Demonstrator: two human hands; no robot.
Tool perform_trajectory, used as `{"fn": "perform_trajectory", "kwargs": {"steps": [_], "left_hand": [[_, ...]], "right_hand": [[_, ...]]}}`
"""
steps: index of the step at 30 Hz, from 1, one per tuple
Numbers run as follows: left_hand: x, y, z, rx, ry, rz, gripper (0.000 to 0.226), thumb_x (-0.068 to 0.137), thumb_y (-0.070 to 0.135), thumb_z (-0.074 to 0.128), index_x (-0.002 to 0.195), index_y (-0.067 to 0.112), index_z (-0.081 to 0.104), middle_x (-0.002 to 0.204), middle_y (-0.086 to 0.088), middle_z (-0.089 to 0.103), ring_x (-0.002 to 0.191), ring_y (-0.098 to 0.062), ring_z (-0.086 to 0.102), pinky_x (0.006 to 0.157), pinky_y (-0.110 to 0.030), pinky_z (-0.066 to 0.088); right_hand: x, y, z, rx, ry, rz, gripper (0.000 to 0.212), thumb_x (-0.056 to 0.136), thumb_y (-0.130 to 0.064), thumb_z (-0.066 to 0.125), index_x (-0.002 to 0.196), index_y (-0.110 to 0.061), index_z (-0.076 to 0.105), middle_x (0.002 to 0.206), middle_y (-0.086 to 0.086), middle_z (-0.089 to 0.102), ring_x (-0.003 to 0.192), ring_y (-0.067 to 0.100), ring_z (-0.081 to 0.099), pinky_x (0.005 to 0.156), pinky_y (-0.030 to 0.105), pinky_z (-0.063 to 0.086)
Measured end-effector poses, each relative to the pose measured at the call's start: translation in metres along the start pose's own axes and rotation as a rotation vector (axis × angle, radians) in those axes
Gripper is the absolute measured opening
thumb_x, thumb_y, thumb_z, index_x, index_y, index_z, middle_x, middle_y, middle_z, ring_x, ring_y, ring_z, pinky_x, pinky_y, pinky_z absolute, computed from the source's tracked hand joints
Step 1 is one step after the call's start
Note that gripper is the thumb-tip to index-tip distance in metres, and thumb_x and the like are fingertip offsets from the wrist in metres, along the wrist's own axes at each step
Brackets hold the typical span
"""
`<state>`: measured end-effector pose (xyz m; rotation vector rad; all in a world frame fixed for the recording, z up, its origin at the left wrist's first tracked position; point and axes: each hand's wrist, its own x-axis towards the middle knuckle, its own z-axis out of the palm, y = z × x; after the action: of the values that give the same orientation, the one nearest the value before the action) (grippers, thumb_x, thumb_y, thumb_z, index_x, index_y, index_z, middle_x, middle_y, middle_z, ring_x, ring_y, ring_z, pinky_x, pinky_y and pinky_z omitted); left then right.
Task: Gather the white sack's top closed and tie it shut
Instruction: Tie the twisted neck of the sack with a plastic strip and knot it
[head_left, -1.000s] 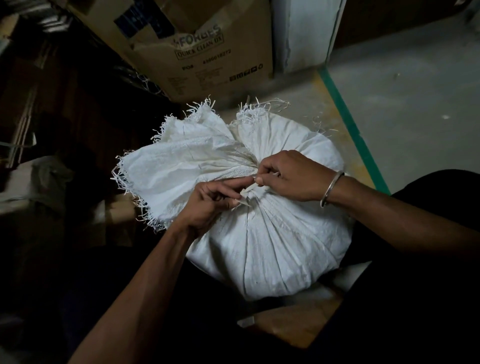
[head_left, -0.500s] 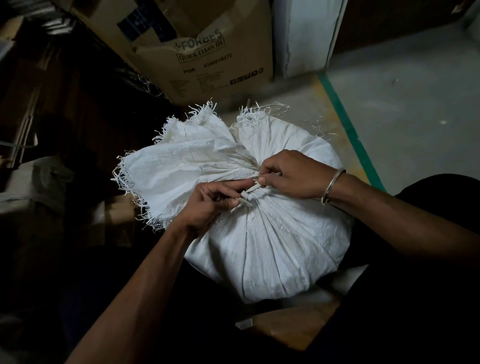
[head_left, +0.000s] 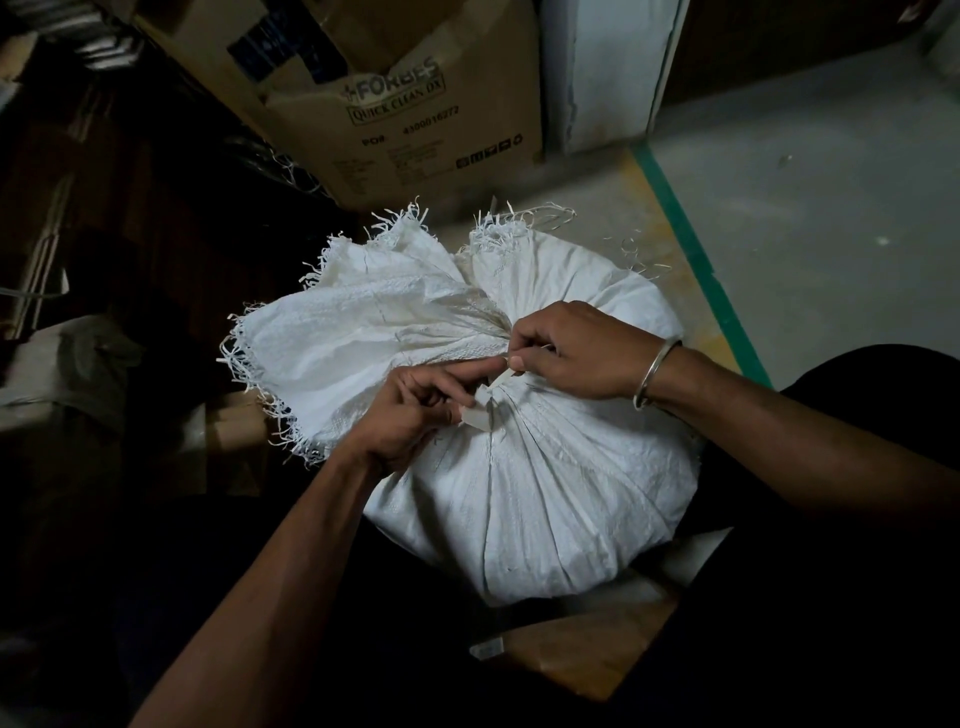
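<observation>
Silver bangle (head_left: 655, 371), right wrist; clothing (head_left: 883, 415) apparently black.

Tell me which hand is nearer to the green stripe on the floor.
Right. The right hand is left of the green stripe; the left hand lies even farther left.
</observation>
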<state>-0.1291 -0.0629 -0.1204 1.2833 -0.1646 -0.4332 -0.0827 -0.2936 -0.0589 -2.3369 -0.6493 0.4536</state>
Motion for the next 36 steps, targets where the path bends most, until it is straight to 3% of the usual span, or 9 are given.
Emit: {"fn": "perform_trajectory", "kwargs": {"steps": [3,10,17,20,23,27,30,32,36], "left_hand": [[-0.001,0.0,0.0,-0.011,-0.021,-0.004,0.034,0.077,-0.022,0.056,0.075,0.005,0.076,0.133,-0.031,0.06,0.136,-0.042,0.052,0.11,-0.043,0.046],[-0.001,0.001,0.002,-0.016,-0.029,0.009,0.031,0.076,-0.021,0.058,0.076,0.005,0.076,0.132,-0.029,0.062,0.133,-0.04,0.056,0.105,-0.039,0.049],[0.0,0.001,-0.001,-0.02,-0.064,-0.002,0.01,0.072,0.001,0.082,0.077,0.007,0.077,0.132,-0.026,0.064,0.134,-0.041,0.054,0.11,-0.04,0.046],[0.0,0.002,-0.001,-0.025,-0.028,-0.023,0.019,0.066,0.012,0.089,0.078,0.003,0.077,0.13,-0.023,0.067,0.132,-0.038,0.058,0.106,-0.038,0.049],[0.0,0.001,0.001,-0.01,-0.002,-0.003,0.011,0.071,-0.01,0.078,0.08,-0.004,0.074,0.13,-0.027,0.066,0.131,-0.04,0.058,0.105,-0.04,0.05],[0.002,-0.001,0.005,-0.026,0.156,0.036,0.029,0.067,-0.019,0.072,0.088,-0.002,0.061,0.124,-0.036,0.064,0.12,-0.042,0.063,0.104,-0.046,0.05],[0.0,-0.003,0.015,0.18,0.296,0.11,0.028,0.068,-0.023,0.071,0.077,-0.003,0.053,0.111,-0.031,0.069,0.105,-0.036,0.066,0.095,-0.046,0.052],[-0.001,-0.007,0.021,0.405,0.386,0.141,0.016,0.073,-0.02,0.072,0.069,-0.01,0.061,0.102,-0.021,0.073,0.099,-0.026,0.07,0.089,-0.038,0.054],[-0.003,-0.018,0.031,0.648,0.479,0.167,0.012,0.075,-0.004,0.081,0.07,0.006,0.076,0.097,-0.004,0.074,0.097,-0.016,0.071,0.077,-0.03,0.058]], "right_hand": [[0.001,0.0,0.0,-0.005,0.016,0.009,0.015,0.093,-0.027,0.06,0.084,-0.022,0.069,0.063,-0.01,0.059,0.06,0.005,0.052,0.057,0.03,0.04],[0.001,-0.001,-0.002,-0.006,-0.009,0.01,0.015,0.093,-0.029,0.061,0.083,-0.021,0.07,0.064,-0.01,0.06,0.059,0.005,0.052,0.056,0.028,0.039],[0.001,-0.006,0.005,-0.031,-0.026,0.008,0.015,0.092,-0.03,0.062,0.084,-0.021,0.071,0.066,-0.012,0.059,0.06,0.0,0.051,0.056,0.026,0.034],[0.001,-0.01,0.009,-0.045,-0.036,-0.001,0.014,0.091,-0.031,0.062,0.085,-0.022,0.071,0.068,-0.01,0.061,0.062,0.002,0.052,0.057,0.027,0.036],[0.002,-0.01,0.009,-0.043,-0.006,0.004,0.015,0.091,-0.032,0.062,0.084,-0.021,0.071,0.069,-0.006,0.063,0.063,0.007,0.055,0.059,0.031,0.041],[0.001,-0.007,0.018,-0.004,0.046,0.04,0.015,0.091,-0.03,0.062,0.083,-0.019,0.069,0.067,-0.009,0.06,0.063,0.006,0.054,0.058,0.03,0.041],[0.001,-0.002,0.022,0.02,0.075,0.082,0.014,0.09,-0.029,0.062,0.084,-0.02,0.07,0.07,-0.01,0.064,0.067,0.004,0.057,0.062,0.029,0.043],[0.001,0.0,0.023,0.007,0.047,0.09,0.014,0.09,-0.029,0.062,0.082,-0.02,0.07,0.068,-0.013,0.062,0.065,0.001,0.055,0.06,0.027,0.038],[-0.001,0.0,0.028,-0.068,0.045,0.087,0.014,0.09,-0.032,0.06,0.081,-0.024,0.067,0.071,-0.011,0.062,0.067,0.01,0.056,0.062,0.028,0.036]]}}
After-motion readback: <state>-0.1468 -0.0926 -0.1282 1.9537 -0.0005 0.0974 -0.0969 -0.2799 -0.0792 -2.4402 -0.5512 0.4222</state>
